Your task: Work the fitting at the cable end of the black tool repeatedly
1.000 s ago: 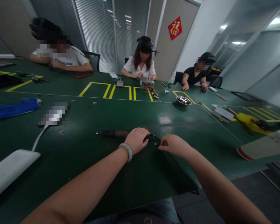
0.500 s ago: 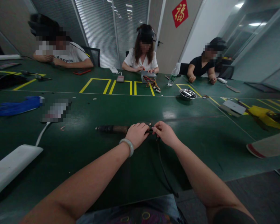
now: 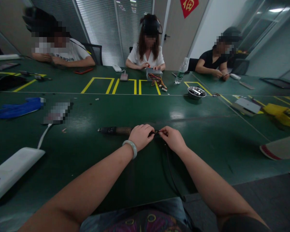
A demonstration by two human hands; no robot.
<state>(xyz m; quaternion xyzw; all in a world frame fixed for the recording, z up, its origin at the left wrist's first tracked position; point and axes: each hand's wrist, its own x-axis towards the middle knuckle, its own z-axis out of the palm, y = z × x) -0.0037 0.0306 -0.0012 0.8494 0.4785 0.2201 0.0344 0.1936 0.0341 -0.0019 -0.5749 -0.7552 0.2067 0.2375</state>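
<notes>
A long dark cylindrical tool (image 3: 122,130), which looks like a corded electric screwdriver, lies crosswise on the green table with its slim metal tip to the left. My left hand (image 3: 140,137) is closed over the tool's right part and covers it. My right hand (image 3: 172,138) pinches at the right end, where the black cable (image 3: 170,167) comes out from under the fingers and runs down to the table's front edge. Between the two sets of fingertips shows a small dark part (image 3: 156,131) with a pale spot; its details are too small to make out.
A white power bank (image 3: 16,174) is wired to a phone (image 3: 58,112) at left, near a blue glove (image 3: 19,108). Beyond are a metal bowl (image 3: 196,92), a water bottle (image 3: 181,72) and a grey box with wires (image 3: 154,75). Three people sit opposite.
The fingertips of my right hand have moved slightly right, and the small part between my hands shows more in line with the tool. The view has tilted down a little.
</notes>
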